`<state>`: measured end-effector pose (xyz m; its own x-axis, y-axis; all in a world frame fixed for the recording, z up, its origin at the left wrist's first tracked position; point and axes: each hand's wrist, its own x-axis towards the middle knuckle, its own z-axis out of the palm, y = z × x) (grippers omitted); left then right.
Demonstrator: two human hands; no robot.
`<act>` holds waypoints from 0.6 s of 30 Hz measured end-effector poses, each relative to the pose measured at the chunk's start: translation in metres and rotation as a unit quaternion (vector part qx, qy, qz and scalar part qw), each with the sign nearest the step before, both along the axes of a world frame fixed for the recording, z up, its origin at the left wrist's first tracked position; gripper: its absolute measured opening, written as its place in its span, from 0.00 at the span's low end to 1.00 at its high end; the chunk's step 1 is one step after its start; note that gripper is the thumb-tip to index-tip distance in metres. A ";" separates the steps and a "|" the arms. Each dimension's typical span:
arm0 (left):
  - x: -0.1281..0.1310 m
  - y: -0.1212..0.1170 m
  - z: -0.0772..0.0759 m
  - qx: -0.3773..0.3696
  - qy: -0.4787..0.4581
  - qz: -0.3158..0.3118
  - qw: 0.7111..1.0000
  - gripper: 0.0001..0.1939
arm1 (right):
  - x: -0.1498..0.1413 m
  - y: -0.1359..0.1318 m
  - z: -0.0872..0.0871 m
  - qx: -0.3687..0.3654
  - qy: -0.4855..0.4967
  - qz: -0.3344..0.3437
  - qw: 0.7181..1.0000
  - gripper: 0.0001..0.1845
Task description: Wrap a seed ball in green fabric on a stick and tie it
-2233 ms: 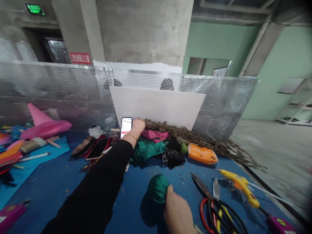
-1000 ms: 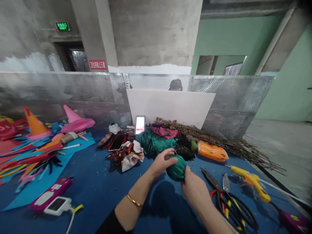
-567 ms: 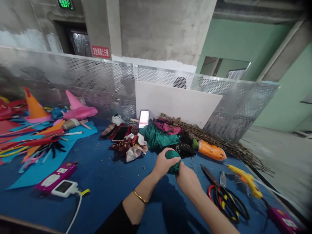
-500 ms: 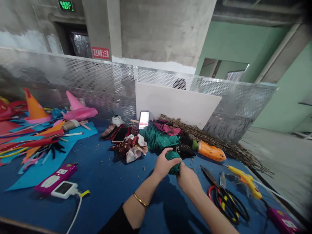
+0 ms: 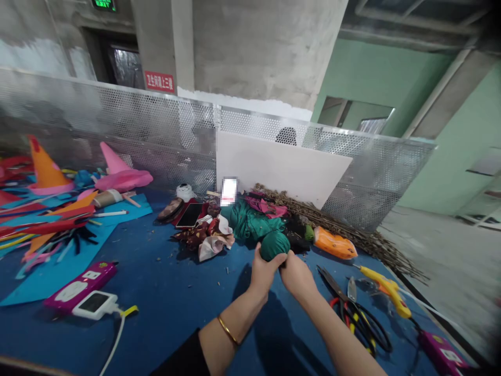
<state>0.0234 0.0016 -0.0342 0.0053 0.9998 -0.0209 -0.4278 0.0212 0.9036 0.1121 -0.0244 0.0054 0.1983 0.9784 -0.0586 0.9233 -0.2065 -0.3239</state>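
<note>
Both my hands hold a round bundle of green cloth above the blue table. My left hand, with a gold bangle on its wrist, grips the bundle's underside from the left with closed fingers. My right hand pinches its lower right side. The bundle's top sticks out above my fingers. Just beyond it lies a heap of green cloth and pink cloth.
Scissors and a yellow glue gun lie to the right. An orange bag and dry twigs lie behind. A phone leans on a white board. Felt cones and power strips sit left.
My left hand came back from the phone at the board to the green bundle. Both hands now grip it lower, and it is lifted a little further from me.
</note>
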 end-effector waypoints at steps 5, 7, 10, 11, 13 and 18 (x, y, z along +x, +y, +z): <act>0.003 -0.009 0.000 -0.207 -0.232 -0.193 0.931 0.22 | -0.018 0.005 0.001 0.012 -0.003 -0.026 1.000 0.13; -0.003 -0.008 0.006 -0.229 -0.260 -0.238 0.907 0.18 | -0.026 0.005 -0.003 0.015 -0.003 -0.028 0.999 0.15; -0.009 -0.005 0.012 -0.246 -0.293 -0.246 0.890 0.15 | -0.034 0.006 -0.009 0.016 -0.005 -0.026 1.000 0.18; -0.010 -0.004 0.013 -0.254 -0.301 -0.240 0.887 0.14 | -0.035 0.006 -0.011 0.014 -0.006 -0.023 1.000 0.19; -0.009 -0.005 0.014 -0.275 -0.311 -0.231 0.880 0.11 | -0.035 0.005 -0.013 0.011 -0.009 -0.016 1.000 0.18; -0.002 -0.010 0.014 -0.304 -0.343 -0.204 0.865 0.04 | -0.035 -0.003 -0.013 0.001 -0.031 -0.006 1.000 0.17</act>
